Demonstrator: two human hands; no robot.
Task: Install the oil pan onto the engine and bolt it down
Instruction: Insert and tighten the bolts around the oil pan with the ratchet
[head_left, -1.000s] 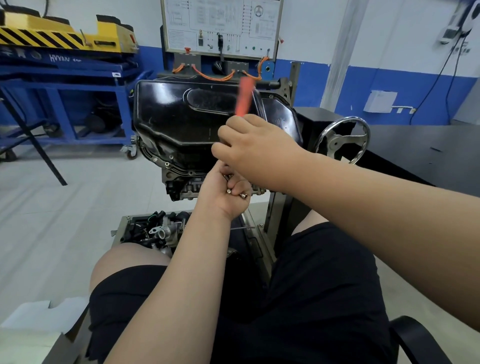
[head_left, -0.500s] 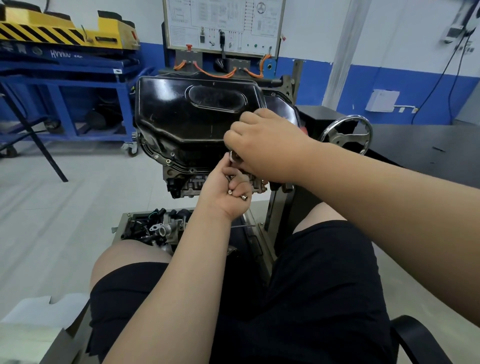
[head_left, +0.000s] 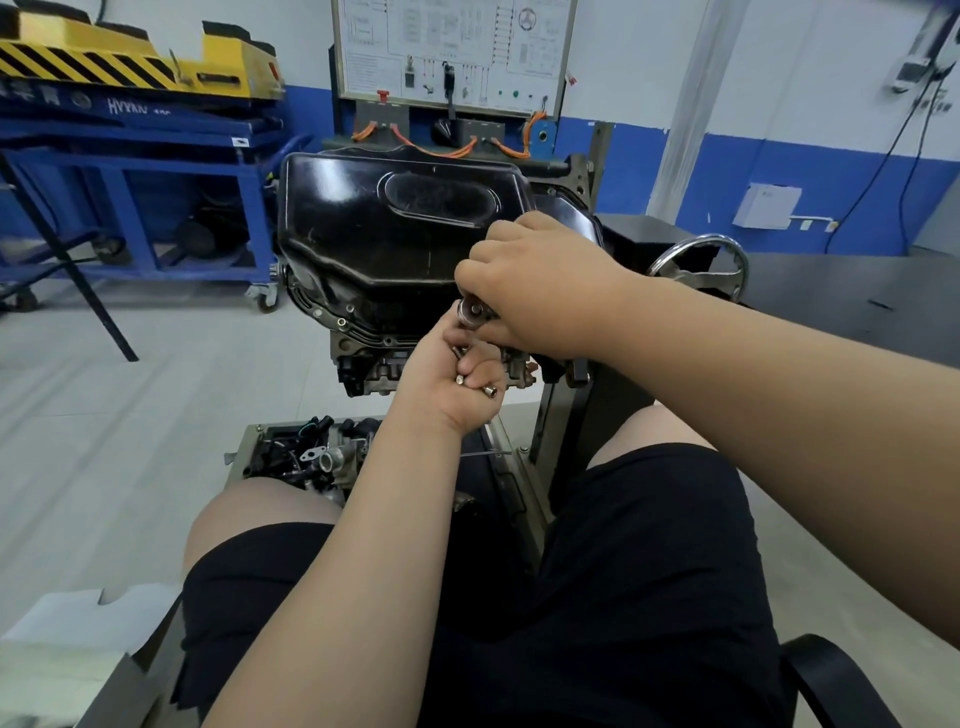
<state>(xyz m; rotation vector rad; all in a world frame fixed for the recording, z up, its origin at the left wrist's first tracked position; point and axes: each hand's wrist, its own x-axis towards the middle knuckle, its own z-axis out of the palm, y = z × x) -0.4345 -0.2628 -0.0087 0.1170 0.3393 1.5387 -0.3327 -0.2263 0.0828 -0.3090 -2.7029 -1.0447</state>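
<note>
view: head camera only, looking down over the lap toward the stand
oil pan (head_left: 395, 228): black, seated on the engine (head_left: 374, 364), centre far; the flange lies against the block and its near-left rim holes look empty
engine: mounted on a stand with the pan face turned up toward the person, so the flange is reachable from the seat
left hand (head_left: 457, 379): fist closed round spare bolts (head_left: 490, 391), with ends poking out; its upper fingers reach up to the tool tip
right hand (head_left: 540, 291): just above the left, fingers wrapped round a driver; only the round metal socket end (head_left: 474, 312) shows, the rest is hidden
why held so: spares stay in the fist to save trips; hands meet at the pan's near edge, probably to load a bolt into the socket
step: bolting down, early by my guess; cannot tell how many are in
risk: a bolt slipping from the fist into the parts tray (head_left: 311, 457) below
rest: handwheel (head_left: 698, 265) at right; blue cart (head_left: 156, 156) far left
</note>
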